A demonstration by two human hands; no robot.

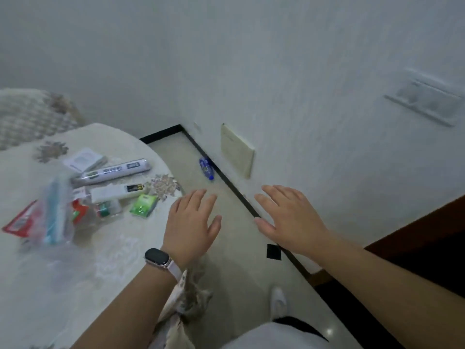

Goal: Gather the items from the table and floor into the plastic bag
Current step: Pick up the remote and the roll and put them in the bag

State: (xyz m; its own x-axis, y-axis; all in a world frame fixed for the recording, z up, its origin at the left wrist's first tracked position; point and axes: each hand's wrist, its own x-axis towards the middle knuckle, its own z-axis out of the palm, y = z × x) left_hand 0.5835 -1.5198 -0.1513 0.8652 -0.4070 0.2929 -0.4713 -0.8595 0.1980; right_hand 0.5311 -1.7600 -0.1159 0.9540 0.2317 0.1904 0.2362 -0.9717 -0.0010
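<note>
Both hands, left hand (pixel 191 224) and right hand (pixel 289 217), hover empty with fingers (pixel 201 197) spread flat above floor (pixel 234 248); blue bottle (pixel 206 168) lies against baseboard (pixel 226 178).

An open strip of floor (pixel 176 157) runs between the rounded edge of the worktop (pixel 120 137) and the wall (pixel 302 96), and near the corner a blue bottle (pixel 206 168) lies against the black skirting (pixel 235 191).
</note>
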